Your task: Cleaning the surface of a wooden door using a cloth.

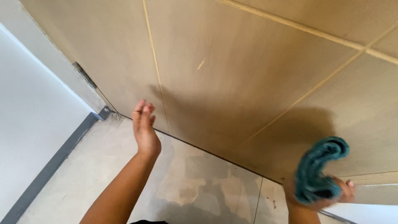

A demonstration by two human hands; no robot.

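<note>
The left hand (145, 128) was raised, edge-on to the camera, with its fingers straight and held together and nothing in it; it stood a little left of the middle of the view, just in front of the lower part of a tan wooden panel wall (232, 74), though whether the fingertips touched the wood could not be told. The bare left forearm ran down from it toward seven o'clock and left the picture at the bottom edge. The right hand (327, 193) sat low at about four o'clock, its fingers curled around a bunched teal cloth (319, 170), which rose out of the fist in a thick curved roll toward one o'clock and stood out against the wall behind it; both hand and cloth were somewhat blurred. The two hands were well apart. The wall filled the upper part of the view from eleven to three o'clock, divided by thin pale seams, with a small metal hinge (85, 75) at about ten o'clock. A white wall (29, 112) with a grey skirting strip (54, 161) ran down the nine o'clock side. Beneath the arms lay a pale, blotchy tiled floor (195, 182), marked with darker damp-looking patches toward six o'clock.
</note>
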